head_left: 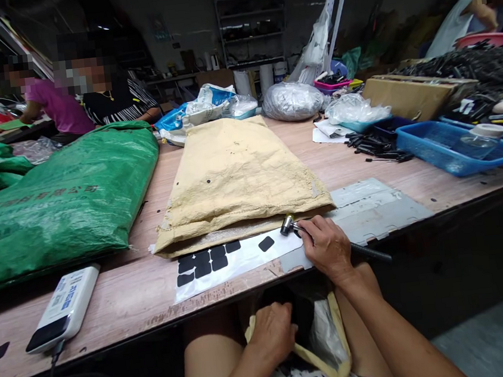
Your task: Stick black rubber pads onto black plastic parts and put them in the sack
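My right hand [327, 249] is closed around a small hammer [286, 225] at the table's front edge. Its short cylindrical head points left, and its black handle sticks out past my wrist. Under the head lies a white backing sheet [242, 270] bearing several black rounded-square stickers [203, 262], with a single one [266, 244] apart from the group. On my lap a bag with a yellow rim [339, 335] gapes, showing a silvery lining and something dark inside. At its mouth, my left hand [273, 330] has curled fingers; what they grip is hidden.
A large yellow-tan sack [241, 171] lies just behind the sheet. Left are a green sack [59, 197] and a white device [64, 307] with a cable. A grey board [374, 205] and blue tray [463, 145] occupy the right. Other people sit beyond the table.
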Action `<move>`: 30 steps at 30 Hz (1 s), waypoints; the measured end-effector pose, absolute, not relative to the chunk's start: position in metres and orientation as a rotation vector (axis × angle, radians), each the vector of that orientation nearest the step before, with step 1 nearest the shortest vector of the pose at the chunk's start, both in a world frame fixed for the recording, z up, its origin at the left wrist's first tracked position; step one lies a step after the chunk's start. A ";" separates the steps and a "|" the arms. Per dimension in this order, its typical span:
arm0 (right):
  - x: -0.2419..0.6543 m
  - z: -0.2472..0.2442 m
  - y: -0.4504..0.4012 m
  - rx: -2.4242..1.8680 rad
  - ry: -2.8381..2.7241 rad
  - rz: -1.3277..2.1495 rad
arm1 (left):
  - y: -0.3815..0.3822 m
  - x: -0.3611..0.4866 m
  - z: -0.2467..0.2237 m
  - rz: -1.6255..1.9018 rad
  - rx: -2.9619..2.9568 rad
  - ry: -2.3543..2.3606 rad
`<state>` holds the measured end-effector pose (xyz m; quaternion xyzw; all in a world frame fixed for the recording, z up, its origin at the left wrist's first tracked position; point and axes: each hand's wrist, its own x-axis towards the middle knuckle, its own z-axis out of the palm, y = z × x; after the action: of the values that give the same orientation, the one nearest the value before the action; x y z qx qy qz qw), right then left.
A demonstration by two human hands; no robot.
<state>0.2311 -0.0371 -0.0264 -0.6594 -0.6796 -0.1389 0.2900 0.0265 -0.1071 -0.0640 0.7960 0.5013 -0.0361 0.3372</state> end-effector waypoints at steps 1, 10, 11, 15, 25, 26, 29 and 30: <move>0.231 -0.026 -0.037 -1.758 -1.812 -0.373 | -0.103 0.026 -0.048 -0.054 2.067 1.245; 0.230 -0.026 -0.037 -1.756 -1.805 -0.385 | 0.027 0.011 0.057 0.293 2.181 1.570; 0.230 -0.026 -0.037 -1.751 -1.806 -0.384 | 0.044 0.010 0.057 0.247 2.207 1.640; 0.230 -0.026 -0.037 -1.739 -1.812 -0.389 | 0.094 0.010 0.059 0.286 2.245 1.765; 0.231 -0.025 -0.037 -1.754 -1.821 -0.367 | 0.142 0.017 0.051 0.482 2.383 1.779; 0.231 -0.025 -0.037 -1.754 -1.822 -0.363 | 0.140 0.017 0.047 0.467 2.386 1.791; 0.230 -0.023 -0.037 -1.756 -1.826 -0.359 | 0.131 0.018 0.037 0.430 2.387 1.828; 0.230 -0.023 -0.037 -1.758 -1.825 -0.360 | 0.128 0.018 0.034 0.419 2.387 1.834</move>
<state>0.2298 -0.0372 -0.0228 -0.6581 -0.6830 -0.1346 0.2870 0.0178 0.1281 0.0344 0.7843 0.6028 0.1378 0.0513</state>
